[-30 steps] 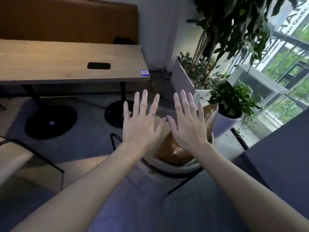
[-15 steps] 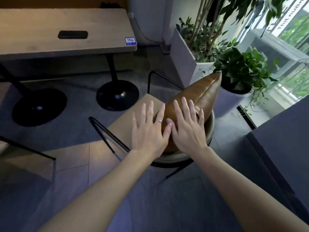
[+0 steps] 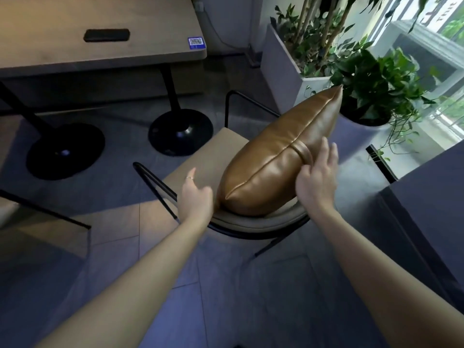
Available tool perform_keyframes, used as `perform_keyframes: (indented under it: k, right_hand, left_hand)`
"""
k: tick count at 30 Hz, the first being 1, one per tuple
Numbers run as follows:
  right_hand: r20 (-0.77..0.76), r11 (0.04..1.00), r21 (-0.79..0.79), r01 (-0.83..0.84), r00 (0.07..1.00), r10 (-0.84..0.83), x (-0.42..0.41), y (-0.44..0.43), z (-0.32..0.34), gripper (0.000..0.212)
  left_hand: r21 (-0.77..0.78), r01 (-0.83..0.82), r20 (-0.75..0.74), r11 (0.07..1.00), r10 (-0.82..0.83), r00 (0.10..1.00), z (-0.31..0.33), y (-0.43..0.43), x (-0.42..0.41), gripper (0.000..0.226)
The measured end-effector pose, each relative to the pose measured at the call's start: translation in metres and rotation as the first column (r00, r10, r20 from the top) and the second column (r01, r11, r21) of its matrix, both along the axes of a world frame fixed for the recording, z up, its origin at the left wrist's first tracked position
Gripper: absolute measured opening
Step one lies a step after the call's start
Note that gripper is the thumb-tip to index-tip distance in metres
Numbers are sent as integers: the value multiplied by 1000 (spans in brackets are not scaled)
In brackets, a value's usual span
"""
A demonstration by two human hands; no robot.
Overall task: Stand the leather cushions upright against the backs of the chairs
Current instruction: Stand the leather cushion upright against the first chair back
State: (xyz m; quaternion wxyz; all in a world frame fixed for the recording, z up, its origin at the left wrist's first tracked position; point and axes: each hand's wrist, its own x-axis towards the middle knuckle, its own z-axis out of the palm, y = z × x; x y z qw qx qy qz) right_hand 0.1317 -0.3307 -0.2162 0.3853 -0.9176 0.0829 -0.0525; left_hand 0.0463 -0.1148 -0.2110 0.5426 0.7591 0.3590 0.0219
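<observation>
A tan leather cushion is seen lying on the beige seat of a black-framed chair, its long seam running diagonally, one corner pointing up toward the potted plant and the near corner resting close to the curved backrest rim at the front of the view. It is leaned along the chair back rather than clearly stood up; whether it counts as upright cannot be told for sure.

The right hand is placed against the cushion's right flank, fingers spread and loosely extended, the thumb laid just beside a small leather loop stitched across the seam. Nothing is pinched. The left hand is held open at the cushion's near-left end, palm turned toward it, fingers relaxed; contact there cannot be confirmed.

The leather is glossy and smooth, so it is judged slippery under flat palms. The plump, rounded bulge suggests a soft, yielding fill that will be dented under pressure, and the weight is expected to be light to moderate. A stiff edge is offered only by the seam. The best hold is judged to be on the two opposite flanks, squeezed between both palms, or by the loop as a handle. A one-sided push is likely to make it slide or flop over.
</observation>
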Motion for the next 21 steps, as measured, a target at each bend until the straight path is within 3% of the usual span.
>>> perform_keyframes:
  k: [3, 6, 9, 13, 21]
  right_hand:
    - [-191, 959, 182, 219, 964, -184, 11, -18, -15, 89]
    - [-395, 907, 209, 366, 880, -264, 20, -34, -42, 94]
    - [-589, 846, 289, 448, 780, -212, 23, -44, -67, 89]
    - [-588, 809, 364, 462, 787, -186, 21, -47, -82, 64]
    - [-529, 805, 439, 398, 839, -126, 15, -50, -81, 71]
  left_hand:
    - [-21, -23, -142, 999, 20, 990, -22, 5, -2, 74]
    - [-198, -128, -202, 972, 87, 976, -38, 3, -2, 90]
    - [-443, -226, -300, 868, 94, 949, -47, -5, -2, 99]
    - [-555, -298, -281, 776, 162, 946, -62, -11, 0, 95]
    - [-544, -346, -258, 764, 240, 936, -67, -10, -1, 87]
